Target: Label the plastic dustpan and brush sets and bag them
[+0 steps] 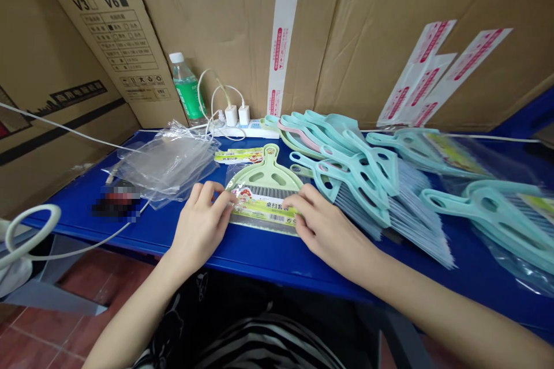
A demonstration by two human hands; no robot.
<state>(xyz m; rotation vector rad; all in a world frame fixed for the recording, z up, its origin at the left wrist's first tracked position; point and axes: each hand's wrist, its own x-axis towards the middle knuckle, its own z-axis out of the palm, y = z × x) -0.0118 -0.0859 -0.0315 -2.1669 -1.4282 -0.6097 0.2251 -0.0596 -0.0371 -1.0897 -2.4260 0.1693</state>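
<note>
A light green dustpan and brush set [271,176] lies flat in a clear plastic bag in front of me, its handle pointing away. A yellow-green printed label [266,206] lies across the bristles. My left hand [200,220] is closed at the left side of the bag, thumb and fingertips pinching its edge beside the label. On the other side, my right hand [321,222] has its curled fingers closed on the label's right end and the bag edge. The exact fold of plastic under the fingertips is hidden.
Several turquoise brushes and dustpans [359,176] are heaped at the right, with bagged sets [497,216] beyond. Clear bags [167,164] lie at the left. More labels [238,155], a power strip [255,130] and a bottle [187,89] stand behind, before cardboard boxes [234,40].
</note>
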